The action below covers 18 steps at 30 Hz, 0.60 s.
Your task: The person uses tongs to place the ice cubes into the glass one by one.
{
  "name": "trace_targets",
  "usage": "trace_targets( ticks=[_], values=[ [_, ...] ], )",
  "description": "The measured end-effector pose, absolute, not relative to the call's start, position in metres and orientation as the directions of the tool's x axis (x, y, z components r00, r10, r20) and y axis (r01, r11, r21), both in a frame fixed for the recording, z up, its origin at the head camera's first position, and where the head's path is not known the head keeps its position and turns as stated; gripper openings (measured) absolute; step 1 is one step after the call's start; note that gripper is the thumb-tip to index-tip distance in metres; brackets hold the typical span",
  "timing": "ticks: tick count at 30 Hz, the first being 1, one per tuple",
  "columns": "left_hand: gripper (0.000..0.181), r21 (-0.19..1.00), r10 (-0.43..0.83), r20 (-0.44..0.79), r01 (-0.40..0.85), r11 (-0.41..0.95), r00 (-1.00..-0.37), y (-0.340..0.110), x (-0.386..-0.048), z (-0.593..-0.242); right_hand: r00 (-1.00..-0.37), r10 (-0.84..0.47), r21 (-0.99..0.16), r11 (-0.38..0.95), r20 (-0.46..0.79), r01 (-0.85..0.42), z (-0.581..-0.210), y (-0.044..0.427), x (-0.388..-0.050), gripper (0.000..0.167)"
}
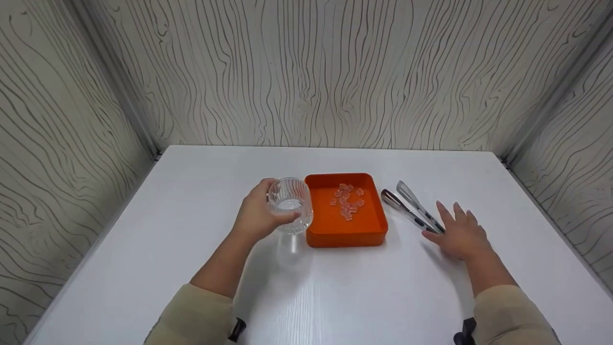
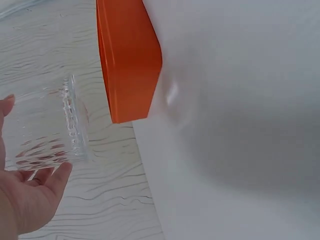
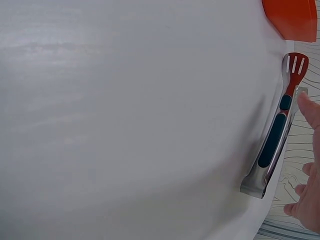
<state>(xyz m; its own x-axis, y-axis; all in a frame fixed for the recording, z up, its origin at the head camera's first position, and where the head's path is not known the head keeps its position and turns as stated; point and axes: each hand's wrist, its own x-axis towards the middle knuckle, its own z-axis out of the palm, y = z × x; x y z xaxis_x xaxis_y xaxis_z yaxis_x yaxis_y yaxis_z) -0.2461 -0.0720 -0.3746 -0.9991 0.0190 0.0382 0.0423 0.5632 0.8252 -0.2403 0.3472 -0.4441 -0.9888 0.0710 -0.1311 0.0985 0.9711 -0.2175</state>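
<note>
My left hand (image 1: 256, 213) grips a clear ribbed drinking glass (image 1: 299, 221) by its side, thumb toward the front. In the left wrist view the glass (image 2: 45, 125) is held clear of the white table, beside the orange tray (image 1: 346, 239). Inside the tray lies a loose cluster of small clear cubes (image 1: 345, 203). Right of it, a pair of metal tongs (image 1: 407, 206) lies spread, with dark grip pads and one reddish-brown slotted head. My right hand (image 1: 463, 237) hovers over their handle end with fingers spread; whether its thumb touches the tongs (image 3: 271, 140) I cannot tell.
The white table (image 1: 335, 297) stands against patterned panels (image 1: 306, 72) at the back and both sides. Grey metal posts (image 1: 115, 76) rise at the far corners. Black straps or clips (image 1: 237, 329) show at my sleeves.
</note>
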Motion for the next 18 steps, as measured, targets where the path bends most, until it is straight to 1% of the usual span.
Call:
trace_targets(
  ticks=[6,11,18],
  values=[
    [0.085,0.837,0.164,0.025,0.11,0.535,-0.986,-0.051,-0.226,-0.368,-0.987,0.07,-0.252,0.962,-0.147,0.106,-0.449,0.346,-0.243,0.097],
    [0.081,0.856,0.283,0.017,0.16,0.491,-0.959,-0.032,-0.212,-0.373,-0.987,0.08,-0.263,0.958,-0.142,0.115,-0.455,0.345,-0.244,0.094],
    [0.078,0.832,0.36,0.024,0.218,0.511,-0.933,-0.01,-0.201,-0.387,-0.998,0.044,-0.311,0.949,-0.036,0.053,-0.461,0.346,-0.243,0.083]
  ],
)
